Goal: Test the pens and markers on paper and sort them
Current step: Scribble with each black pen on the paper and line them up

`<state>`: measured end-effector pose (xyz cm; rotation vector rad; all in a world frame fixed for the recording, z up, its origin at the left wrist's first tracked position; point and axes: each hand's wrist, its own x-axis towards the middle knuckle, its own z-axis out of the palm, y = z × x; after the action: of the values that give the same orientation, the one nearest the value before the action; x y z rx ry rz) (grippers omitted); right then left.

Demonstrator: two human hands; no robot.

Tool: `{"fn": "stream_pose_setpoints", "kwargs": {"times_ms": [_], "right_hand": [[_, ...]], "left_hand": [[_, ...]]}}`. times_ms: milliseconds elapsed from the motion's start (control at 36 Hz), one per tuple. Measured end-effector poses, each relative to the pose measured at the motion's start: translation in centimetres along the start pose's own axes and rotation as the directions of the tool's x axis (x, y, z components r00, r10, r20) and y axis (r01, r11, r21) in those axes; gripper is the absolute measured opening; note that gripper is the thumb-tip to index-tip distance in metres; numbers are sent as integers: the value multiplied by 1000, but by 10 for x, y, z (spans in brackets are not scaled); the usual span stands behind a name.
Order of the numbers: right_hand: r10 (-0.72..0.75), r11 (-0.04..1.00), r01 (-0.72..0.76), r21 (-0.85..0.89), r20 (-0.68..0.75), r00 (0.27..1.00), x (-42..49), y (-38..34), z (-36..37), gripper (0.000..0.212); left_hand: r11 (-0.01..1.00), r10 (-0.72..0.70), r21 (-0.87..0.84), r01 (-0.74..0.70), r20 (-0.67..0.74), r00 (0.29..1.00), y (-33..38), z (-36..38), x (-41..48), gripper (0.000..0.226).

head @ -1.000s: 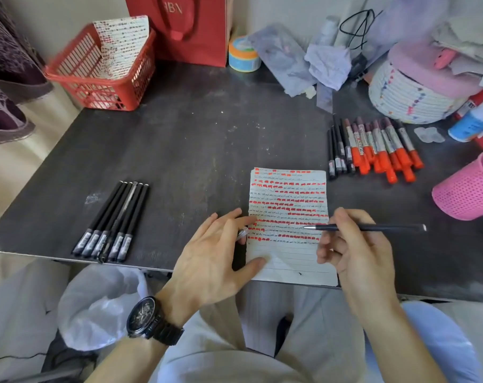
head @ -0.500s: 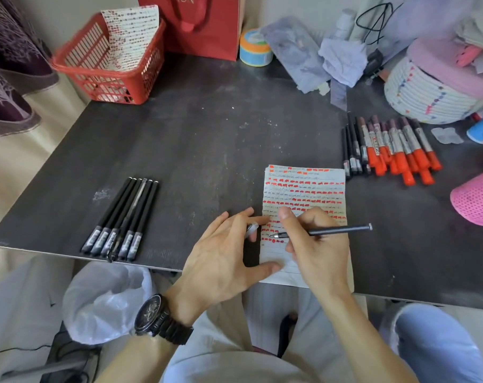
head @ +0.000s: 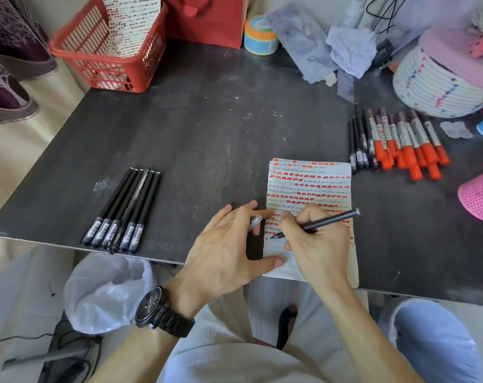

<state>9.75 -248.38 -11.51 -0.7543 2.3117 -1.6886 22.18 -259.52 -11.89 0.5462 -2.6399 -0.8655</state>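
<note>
We are sitting at the dark table (head: 207, 134), with the paper (head: 309, 172) lying at its near edge. Orange markers (head: 409, 145) are lying up and right of the paper. Our left hand (head: 226, 255) is pressing the paper's left side, fingers spread, pinching a small cap (head: 255, 222). Our right hand (head: 317, 244) is gripping a thin black pen (head: 328, 219), tip on the paper. The pen is probably feeling light, stiff and smooth, so holding it low is working best. The marker labels are looking too blurry to read.
</note>
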Motion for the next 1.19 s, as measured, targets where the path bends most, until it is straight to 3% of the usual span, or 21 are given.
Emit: {"fn": "stream_pose_setpoints", "kwargs": {"times_ms": [333,472,611,722,833,917,1194], "right_hand": [[-41,999,41,-34,1,999,-1,0,1,34],[-22,1000,22,-21,4,1000,-1,-1,1,33],[-52,998,52,-42,3,999,0,0,1,34],[-56,998,56,-42,0,998,-1,0,1,33],[-37,999,37,-39,1,999,-1,2,1,33],[-59,997,59,-57,-4,998,0,3,1,33],[-39,998,39,-55,4,999,0,2,0,28]], "left_hand": [[1000,5,-1,-5,-9,1000,0,0,0,81],[1000,-3,-11,3,-2,1000,0,0,0,61],[1000,-12,7,12,5,1000,0,0,1,74],[1000,-20,-4,20,6,1000,1,0,0,60],[1000,-21,-6,21,1,1000,1,-1,0,63],[1000,-19,4,19,8,1000,3,-2,1,78],[1000,-12,-13,12,4,1000,3,-2,1,76]]}}
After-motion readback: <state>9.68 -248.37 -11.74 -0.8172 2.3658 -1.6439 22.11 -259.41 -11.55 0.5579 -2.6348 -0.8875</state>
